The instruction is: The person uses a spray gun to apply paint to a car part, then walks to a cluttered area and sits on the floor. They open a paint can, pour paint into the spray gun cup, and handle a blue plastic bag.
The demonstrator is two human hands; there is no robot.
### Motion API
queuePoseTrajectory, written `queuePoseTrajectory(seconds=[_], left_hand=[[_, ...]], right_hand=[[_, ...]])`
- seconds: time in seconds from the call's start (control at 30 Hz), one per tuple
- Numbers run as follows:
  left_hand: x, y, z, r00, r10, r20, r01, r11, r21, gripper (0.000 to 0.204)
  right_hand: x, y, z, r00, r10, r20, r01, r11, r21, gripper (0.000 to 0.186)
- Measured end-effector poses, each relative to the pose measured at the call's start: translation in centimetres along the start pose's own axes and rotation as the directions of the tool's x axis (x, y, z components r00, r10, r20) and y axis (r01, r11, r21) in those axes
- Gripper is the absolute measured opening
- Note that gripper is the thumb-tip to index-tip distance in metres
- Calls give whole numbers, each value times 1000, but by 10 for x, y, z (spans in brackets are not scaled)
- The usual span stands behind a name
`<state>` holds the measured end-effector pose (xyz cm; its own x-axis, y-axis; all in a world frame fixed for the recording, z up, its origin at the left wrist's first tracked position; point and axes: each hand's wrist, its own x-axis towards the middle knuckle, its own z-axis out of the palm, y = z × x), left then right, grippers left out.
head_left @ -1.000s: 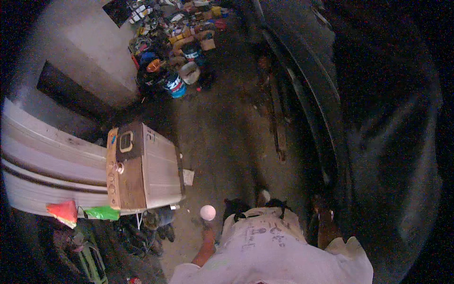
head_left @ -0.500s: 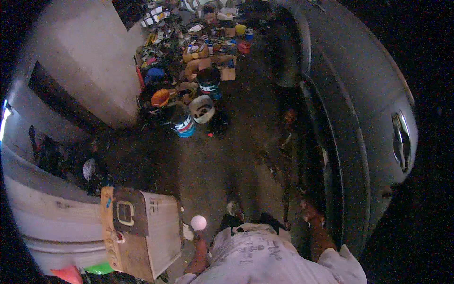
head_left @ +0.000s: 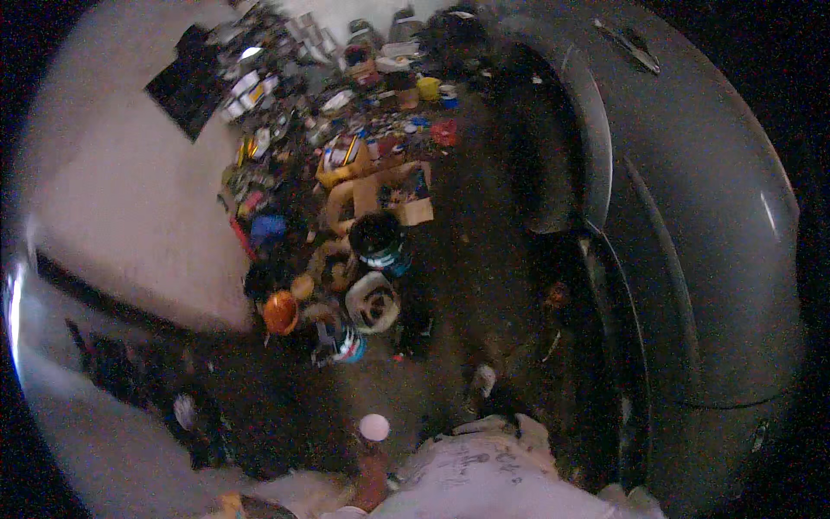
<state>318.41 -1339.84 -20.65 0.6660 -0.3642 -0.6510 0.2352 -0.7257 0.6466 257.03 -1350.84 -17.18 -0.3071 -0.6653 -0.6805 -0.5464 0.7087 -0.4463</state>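
I see my left hand (head_left: pixel 372 450) low in the view, clenched around a small container with a round white lid (head_left: pixel 374 426), held up just in front of my pale shirt (head_left: pixel 484 480). My right hand is out of sight. Ahead on the dirty concrete floor (head_left: pixel 484 285) stand a black bucket (head_left: pixel 378 240), an orange round can (head_left: pixel 280 312) and scattered clutter; a grey car body (head_left: pixel 692 259) fills the right.

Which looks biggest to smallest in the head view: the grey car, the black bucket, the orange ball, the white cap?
1. Car
2. Black bucket
3. Orange ball
4. White cap, though it looks close to the ball and sits nearer the camera, so those two are unsure.
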Motion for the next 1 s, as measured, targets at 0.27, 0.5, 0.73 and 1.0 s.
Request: queuePoseTrajectory(seconds=[0.27,0.5,0.73,1.0], left_hand=[[44,205,245,970,26,240,-43,997,67,33],[162,353,343,986,56,158,-69,995,77,33],[227,473,447,976,71,208,-91,992,87,33],[297,647,576,962,99,256,-127,987,96,33]], right_hand=[[334,-305,-169,689,-631,-356,691,424,585,42],[335,-666,-168,667,-736,-113,742,670,22,50],[393,-564,-169,918,-377,121,381,924,-10,47],[524,-691,-236,949,-307,70,306,952,21,46]])
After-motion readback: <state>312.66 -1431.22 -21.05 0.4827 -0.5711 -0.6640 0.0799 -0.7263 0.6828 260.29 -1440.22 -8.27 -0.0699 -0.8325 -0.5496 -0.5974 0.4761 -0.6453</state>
